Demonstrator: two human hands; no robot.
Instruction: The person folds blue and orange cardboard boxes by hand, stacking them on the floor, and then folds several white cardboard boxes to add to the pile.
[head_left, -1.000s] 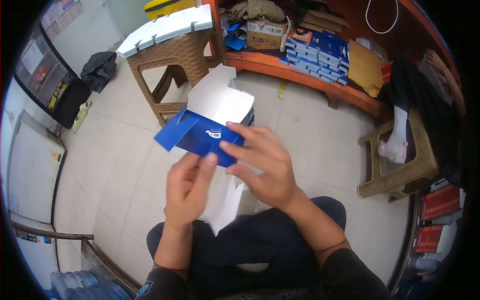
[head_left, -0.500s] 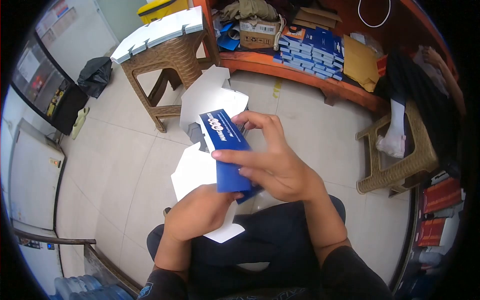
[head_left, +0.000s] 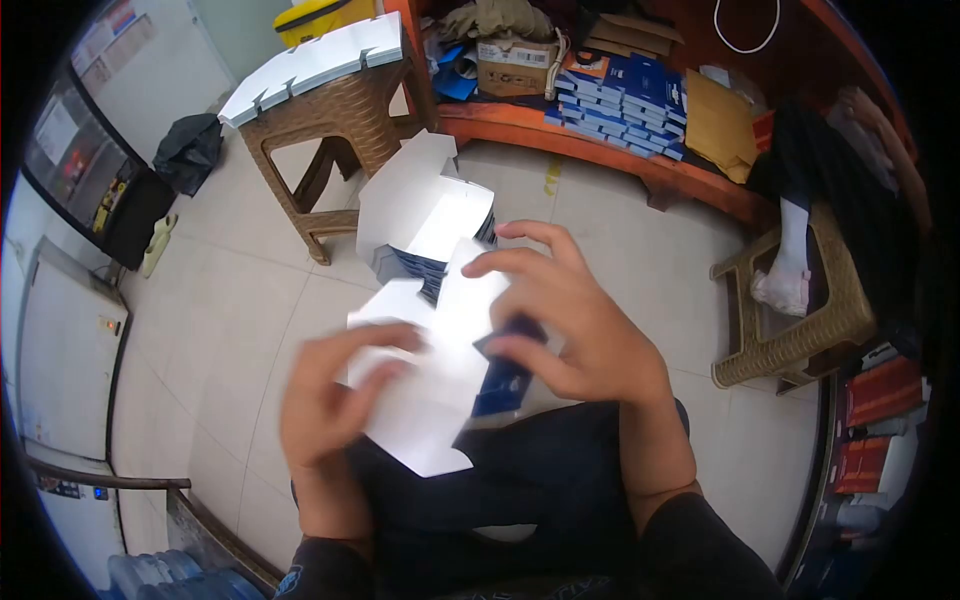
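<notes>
A flat cardboard box blank (head_left: pixel 440 385), white inside and blue outside, lies over my lap with its white face up. My right hand (head_left: pixel 585 325) has its fingers on the blank's right part, and the thumb presses at a dark blue flap. On the left side my left hand (head_left: pixel 335 395) is smeared by motion, thumb and fingers apart at the white card. Just beyond, a stack of box blanks (head_left: pixel 405 205) shows white faces and dark blue edges, partly hidden by the blank.
A brown plastic stool (head_left: pixel 330 130) bears a pile of white blanks (head_left: pixel 310 68). Folded blue boxes (head_left: pixel 625 100) are stacked on the orange shelf (head_left: pixel 580 147). At right, a person's foot (head_left: pixel 785 288) rests by another stool (head_left: pixel 840 300). Water bottles (head_left: pixel 170 575) stand lower left.
The blue printed box between my hands has been opened out, so its white inside faces up. My left hand has moved left and away from its lower end; the right has shifted slightly right.
</notes>
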